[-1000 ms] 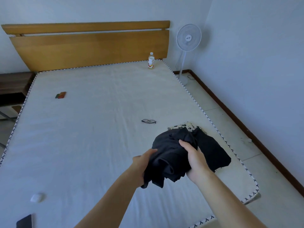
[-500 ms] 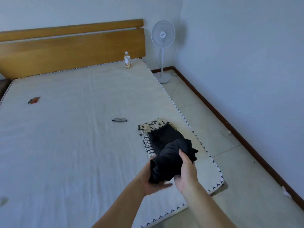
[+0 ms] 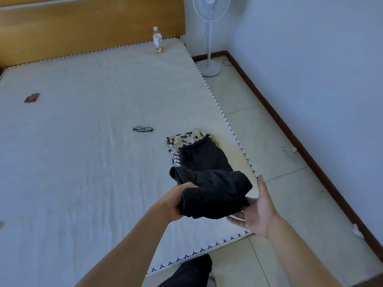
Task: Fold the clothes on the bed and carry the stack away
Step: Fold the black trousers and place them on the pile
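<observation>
a bunched black garment point(image 3: 215, 193) hangs in the air above the bed's point(image 3: 83, 162) near right corner, held between two hands. the left hand point(image 3: 176, 200) grips its left end with fingers curled into the cloth. the right hand point(image 3: 256, 210) lies spread wide, palm up, beneath the right end, apparently as a shelf to keep the loose folds from dropping open. the bundle looks only roughly folded, so it probably needs squaring before it joins the pile.

just beyond it, close to the bed's right edge, a folded black piece point(image 3: 204, 156) lies on top of a floral print piece point(image 3: 186, 137); that placement suggests a stack being built near where the person stands, easy to scoop up later.

further toward the middle of the bed rest a pair of glasses point(image 3: 143, 129). a bottle point(image 3: 158, 40) stands at the far right corner by the headboard point(image 3: 83, 27), and a small coloured object point(image 3: 32, 97) lies towards the left edge. a standing fan point(image 3: 210, 34) is on the floor beyond.
</observation>
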